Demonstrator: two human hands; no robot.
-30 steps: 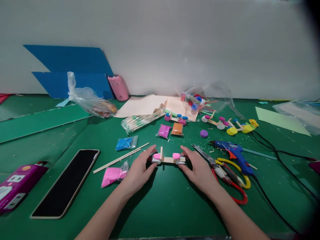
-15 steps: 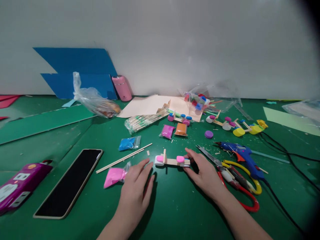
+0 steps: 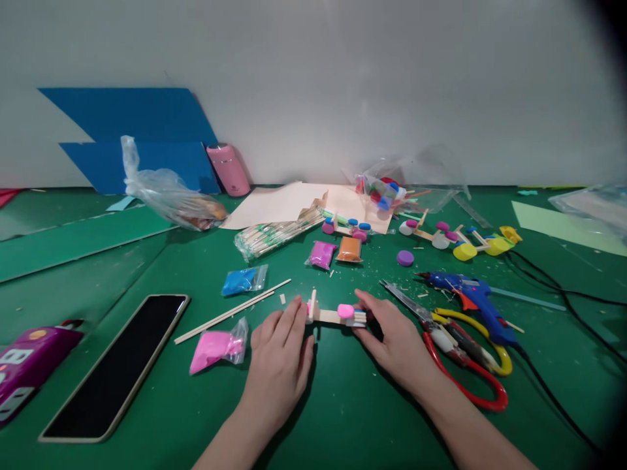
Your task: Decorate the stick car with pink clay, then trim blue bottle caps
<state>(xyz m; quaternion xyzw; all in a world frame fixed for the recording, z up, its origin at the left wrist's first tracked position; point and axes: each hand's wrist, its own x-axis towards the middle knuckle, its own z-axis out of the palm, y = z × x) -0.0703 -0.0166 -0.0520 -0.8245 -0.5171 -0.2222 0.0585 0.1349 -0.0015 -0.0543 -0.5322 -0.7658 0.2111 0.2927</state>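
Note:
A small toy car (image 3: pixel 329 316) made of flat wooden sticks, with pink and white wheels and a short upright stick, sits in front of me. My right hand (image 3: pixel 394 336) has its thumb and forefinger on either side of the car's right end. My left hand (image 3: pixel 279 356) reaches the left end, fingers stretched out and thumb apart; its fingertips partly cover the wheels there. Left of that hand lie a packet of pink clay (image 3: pixel 218 349) and thin wooden sticks (image 3: pixel 230 313).
Scissors (image 3: pixel 465 365) and a blue glue gun (image 3: pixel 470 294) lie at right, with black cables behind. Other toy cars (image 3: pixel 431 236), clay packets (image 3: pixel 321 254), a bundle of sticks (image 3: pixel 274 239) and a purple cap (image 3: pixel 405 258) are farther back. A phone (image 3: pixel 117 365) lies at left.
My left hand has moved right and forward, and its fingertips now cover part of the car's left wheels. My right hand stays at the car's right end. The view has shifted slightly.

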